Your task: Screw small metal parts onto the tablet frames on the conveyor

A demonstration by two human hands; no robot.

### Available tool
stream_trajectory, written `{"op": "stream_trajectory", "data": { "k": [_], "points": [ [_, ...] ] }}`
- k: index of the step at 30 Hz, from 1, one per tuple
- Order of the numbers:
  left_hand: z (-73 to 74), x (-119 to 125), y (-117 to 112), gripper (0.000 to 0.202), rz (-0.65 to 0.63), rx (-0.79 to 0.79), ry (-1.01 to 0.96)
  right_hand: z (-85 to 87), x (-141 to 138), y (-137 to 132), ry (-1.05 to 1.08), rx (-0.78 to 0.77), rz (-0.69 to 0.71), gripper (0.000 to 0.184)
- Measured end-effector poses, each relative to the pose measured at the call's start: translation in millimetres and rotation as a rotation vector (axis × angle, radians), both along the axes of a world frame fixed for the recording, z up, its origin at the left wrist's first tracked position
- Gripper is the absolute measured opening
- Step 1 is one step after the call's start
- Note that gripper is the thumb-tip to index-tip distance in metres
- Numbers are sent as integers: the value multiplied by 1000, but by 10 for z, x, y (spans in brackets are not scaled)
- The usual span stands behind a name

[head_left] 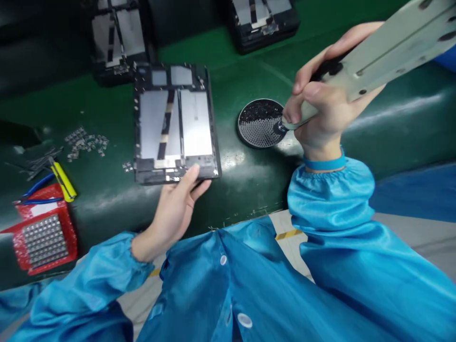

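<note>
My left hand (174, 211) grips the bottom edge of an opened tablet (195, 123), thumb on top and fingers underneath. Silver panels and dark flex strips show on its face. My right hand (327, 102) is wrapped round a pale electric screwdriver (395, 52) that slants down to the left. The driver's tip is over the right side of a round screw tray (258, 133) with a perforated plate. Dark small screws seem to lie in the tray's far half. Whether a screw sits on the tip is too small to tell.
Stacks of similar opened tablets (130, 35) (265, 21) stand at the back. Small metal parts (85, 142) lie scattered at the left, near a yellow-handled cutter (63, 181) and blue-handled pliers (37, 187). A red bubble-wrap pouch (71, 237) bears rows of metal parts. The green bench mat (245, 190) ends before me.
</note>
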State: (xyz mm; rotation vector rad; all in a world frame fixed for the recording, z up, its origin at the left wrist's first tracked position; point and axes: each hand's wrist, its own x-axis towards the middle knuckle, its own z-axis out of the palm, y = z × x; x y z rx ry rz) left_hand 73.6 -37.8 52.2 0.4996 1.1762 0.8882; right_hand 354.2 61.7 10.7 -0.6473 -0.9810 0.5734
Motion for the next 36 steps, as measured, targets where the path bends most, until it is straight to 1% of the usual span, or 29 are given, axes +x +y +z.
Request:
{"op": "stream_trajectory", "data": {
  "k": [2,5,6,8,10,12,14,15,16,17,18,19,20,21,22,23,24,26,29,32,34,36],
  "points": [
    [-53,53,-122,23,-15,-56,-45,5,-11,-2,-5,5,30,82],
    [-75,66,-162,27,-70,-124,-80,6,-22,20,26,20,39,83],
    [-78,54,-166,28,-121,-157,-87,0,-25,37,42,33,30,84],
    [-88,8,-177,32,-260,-223,-105,-20,-28,80,56,69,17,88],
    [-94,-61,-191,30,-378,-243,-108,-42,-29,109,39,96,22,88],
    [-71,-152,-182,26,-506,-248,-90,-50,-27,104,16,107,36,84],
    [6,-270,-127,30,-699,-216,-51,-39,-22,66,-1,100,46,78],
    [64,-340,-78,30,-806,-168,-11,-29,-18,40,-8,95,50,76],
    [132,-417,-15,29,-888,-82,58,-19,-13,15,-17,86,57,74],
    [203,-502,61,25,-911,53,170,-11,-7,-6,-28,74,67,72],
    [271,-594,148,22,-868,212,332,-7,0,-21,-35,65,73,70],
    [329,-694,245,20,-762,375,526,-8,5,-29,-45,59,75,68],
    [371,-800,349,19,-617,521,728,-13,9,-30,-53,62,70,68],
    [394,-914,459,20,-473,630,910,-21,11,-26,-57,66,56,69],
    [398,-1033,570,22,-351,698,1058,-30,10,-21,-55,71,37,71],
    [384,-1155,678,25,-274,728,1165,-41,7,-17,-51,73,21,73],
    [356,-1277,778,29,-238,734,1234,-50,3,-16,-48,67,13,74],
    [280,-1506,937,34,-243,707,1303,-70,2,-21,-50,33,19,74],
    [187,-1760,1047,35,-269,616,1331,-105,31,-28,-65,-4,26,79],
    [154,-1895,1058,35,-271,572,1299,-145,75,-17,-77,-20,1,88],
    [141,-1961,1062,33,-298,556,1253,-156,91,-19,-95,-32,-19,88],
    [109,-2042,1088,30,-337,536,1200,-147,90,-41,-125,-46,-35,82]
  ]
}}
